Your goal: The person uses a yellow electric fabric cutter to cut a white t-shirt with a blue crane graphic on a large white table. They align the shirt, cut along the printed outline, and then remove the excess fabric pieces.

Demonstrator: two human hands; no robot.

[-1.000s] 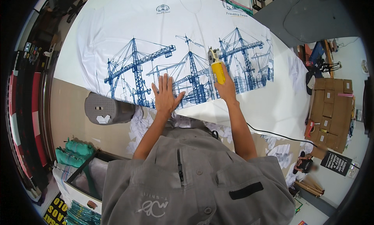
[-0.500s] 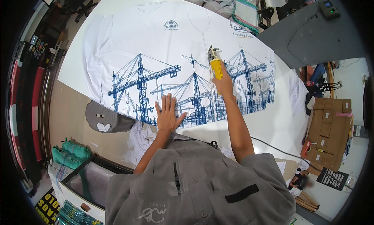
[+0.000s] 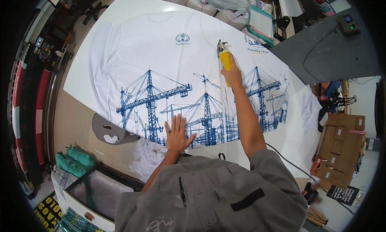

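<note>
A white printed fabric [image 3: 132, 51] with blue tower cranes along its near side lies spread on a white table. My right hand [image 3: 232, 73] grips a yellow electric fabric cutter [image 3: 226, 62]. Its metal blade head points away from me, at the lower end of a curved outline printed on the cloth. Behind the cutter, a narrow slit runs toward me between two printed panels. Left of that slit, my left hand [image 3: 177, 137] lies flat on the crane print with its fingers spread, pressing on the cloth and holding nothing.
A dark cable [image 3: 287, 161] runs off to the right near my right arm. Grey stool [image 3: 108, 129] stands by the table's left edge. Stuffed sacks [image 3: 201, 3] sit beyond the far edge, cardboard boxes [image 3: 337, 143] at right. White scrap cloth [image 3: 148, 157] lies below the near edge.
My right hand has pushed the cutter farther away along the cloth, and its head has reached the curved outline. My left hand keeps its place on the print. The whole view has shifted slightly.
</note>
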